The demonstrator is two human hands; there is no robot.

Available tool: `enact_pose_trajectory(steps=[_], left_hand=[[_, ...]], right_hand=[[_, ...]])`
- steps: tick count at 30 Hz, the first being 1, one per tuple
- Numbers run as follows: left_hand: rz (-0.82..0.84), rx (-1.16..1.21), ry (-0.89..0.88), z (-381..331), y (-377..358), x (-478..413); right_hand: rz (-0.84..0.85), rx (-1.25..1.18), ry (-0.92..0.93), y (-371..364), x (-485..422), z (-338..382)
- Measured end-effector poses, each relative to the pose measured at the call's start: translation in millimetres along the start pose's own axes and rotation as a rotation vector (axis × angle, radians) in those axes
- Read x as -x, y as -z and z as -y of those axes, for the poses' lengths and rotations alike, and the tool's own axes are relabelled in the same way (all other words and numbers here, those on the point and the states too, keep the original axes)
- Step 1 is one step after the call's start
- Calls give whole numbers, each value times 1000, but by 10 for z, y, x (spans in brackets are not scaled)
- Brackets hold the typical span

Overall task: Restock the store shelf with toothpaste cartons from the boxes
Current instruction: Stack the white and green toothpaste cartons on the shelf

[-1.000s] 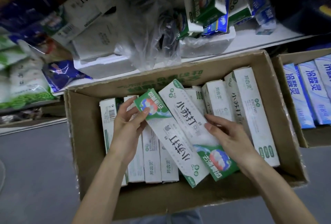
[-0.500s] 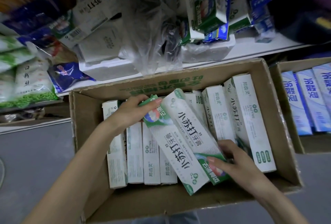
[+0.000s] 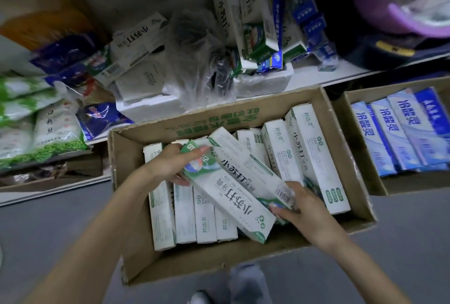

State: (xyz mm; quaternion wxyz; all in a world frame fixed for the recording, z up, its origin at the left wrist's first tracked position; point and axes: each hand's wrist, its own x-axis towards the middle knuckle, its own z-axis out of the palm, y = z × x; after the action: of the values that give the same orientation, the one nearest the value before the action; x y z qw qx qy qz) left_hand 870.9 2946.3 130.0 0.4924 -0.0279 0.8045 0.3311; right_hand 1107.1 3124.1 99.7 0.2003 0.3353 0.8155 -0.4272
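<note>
**Lifting two toothpaste cartons out of the supply box**

Finding: two toothpaste cartons [image 3: 233, 187] lie slantwise across the packed rows [image 3: 207, 218] inside the cardboard box [image 3: 190, 262], not yet clear of its rim. The left hand [image 3: 168, 166] grips their end toward the box's far wall, fingers [image 3: 199, 151] curled over the top face. The right hand [image 3: 309, 211] holds the end toward the near wall, fingers [image 3: 282, 211] wrapped round the edge.

Recommendation: press the pair together as one bundle and raise it level. A drooping end could snag the near wall or the taller cartons [image 3: 316, 157] at the box's right side.

Clearance: the shelf [image 3: 341, 72] runs just beyond the box's far wall and is crowded with leaning cartons and a crumpled plastic bag [image 3: 194, 60]. A bare strip shows only past the far-right corner. A second box [image 3: 414, 183] sits just beside the right wall. Open floor [image 3: 48, 230] lies to the box's left.
</note>
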Motion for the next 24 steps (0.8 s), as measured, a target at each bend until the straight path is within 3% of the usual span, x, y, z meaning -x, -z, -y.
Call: enact_pose_trajectory(steps=[5,10,16,24], left_hand=[[-204,282,-15,239,235,519],[-358,573,-117,590,653,1329],[-330,918,-255,800,1028,2446],[-225,1310,-452,493,1529,3922]], right_hand=[[-118,-183,75,304,305,216],[-148,-655,163,502,1040,519],[-164,-919,189,653,2002,1092],[-199,-901,572,1340,3107,2164]])
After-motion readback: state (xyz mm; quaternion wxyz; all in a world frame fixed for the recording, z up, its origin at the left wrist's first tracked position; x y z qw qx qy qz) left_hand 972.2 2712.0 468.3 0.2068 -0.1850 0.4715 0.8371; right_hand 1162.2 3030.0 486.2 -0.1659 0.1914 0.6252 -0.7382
